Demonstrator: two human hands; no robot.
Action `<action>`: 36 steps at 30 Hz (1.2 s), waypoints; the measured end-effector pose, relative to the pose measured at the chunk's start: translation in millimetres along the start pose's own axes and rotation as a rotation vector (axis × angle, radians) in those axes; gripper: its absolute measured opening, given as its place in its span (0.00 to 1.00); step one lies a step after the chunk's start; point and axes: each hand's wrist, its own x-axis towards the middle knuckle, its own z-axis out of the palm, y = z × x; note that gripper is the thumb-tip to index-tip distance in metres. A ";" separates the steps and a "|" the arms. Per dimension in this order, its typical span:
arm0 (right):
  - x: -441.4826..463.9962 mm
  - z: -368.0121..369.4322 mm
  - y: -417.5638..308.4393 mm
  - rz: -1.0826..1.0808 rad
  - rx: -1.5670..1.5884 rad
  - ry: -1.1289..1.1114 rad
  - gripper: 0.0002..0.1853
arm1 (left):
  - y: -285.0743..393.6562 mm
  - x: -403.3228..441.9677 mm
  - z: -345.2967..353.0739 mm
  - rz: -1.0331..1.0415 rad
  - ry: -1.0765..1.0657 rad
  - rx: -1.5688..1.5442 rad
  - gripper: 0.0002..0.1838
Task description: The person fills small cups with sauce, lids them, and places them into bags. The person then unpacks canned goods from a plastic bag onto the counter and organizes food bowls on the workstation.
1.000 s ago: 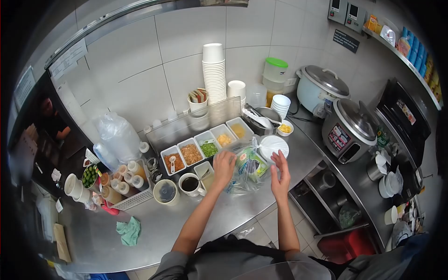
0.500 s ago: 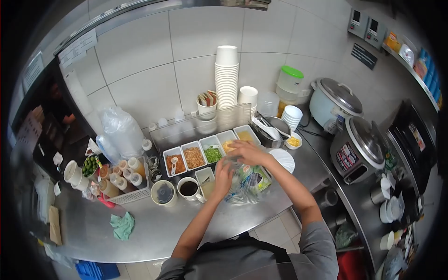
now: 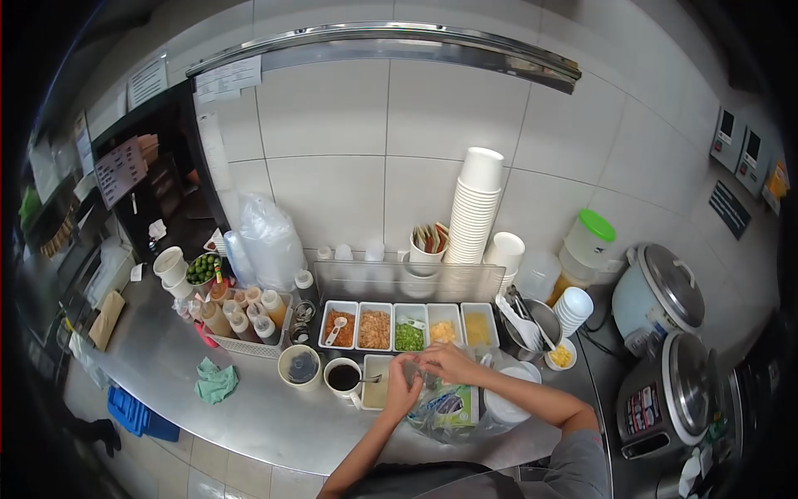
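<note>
A clear, crumpled plastic bag lies on the stainless-steel surface, to the right of a white mug of dark liquid. The person's left hand is at the bag's upper edge, right of the mug; the right hand reaches in from farther right, its fingertips close beside the left hand's. Both grips show bent fingers at the clear film; whether either is clamped on it cannot be told. A green-and-white printed pack shows right of the mug, inside or beneath the bag, which is unclear. Beyond the mug stands a row of rectangular white tubs of chopped food. A crumpled pale-green cloth lies left of the mug.
</note>
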 end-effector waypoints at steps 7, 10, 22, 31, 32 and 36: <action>2.2 -14.6 -18.0 0.123 0.111 0.015 0.10 | 0.9 -10.4 -8.4 0.086 -0.073 0.350 0.07; -3.4 -7.9 -14.3 0.033 -0.038 -0.107 0.11 | -1.1 -11.0 -4.0 0.070 0.033 0.333 0.06; -3.9 -8.5 -15.6 -0.030 0.027 -0.089 0.07 | 7.5 -17.0 -11.2 0.066 -0.019 0.238 0.11; 0.4 -4.3 -2.5 -0.015 0.038 -0.176 0.06 | 4.0 -26.3 -10.1 0.072 0.077 0.241 0.04; 0.9 -4.8 -3.3 -0.015 0.022 -0.186 0.06 | 1.6 -28.0 -9.3 0.046 0.083 0.242 0.04; 2.8 -5.5 -8.2 -0.033 -0.057 -0.201 0.06 | -4.5 -31.4 -6.5 -0.018 0.096 0.256 0.05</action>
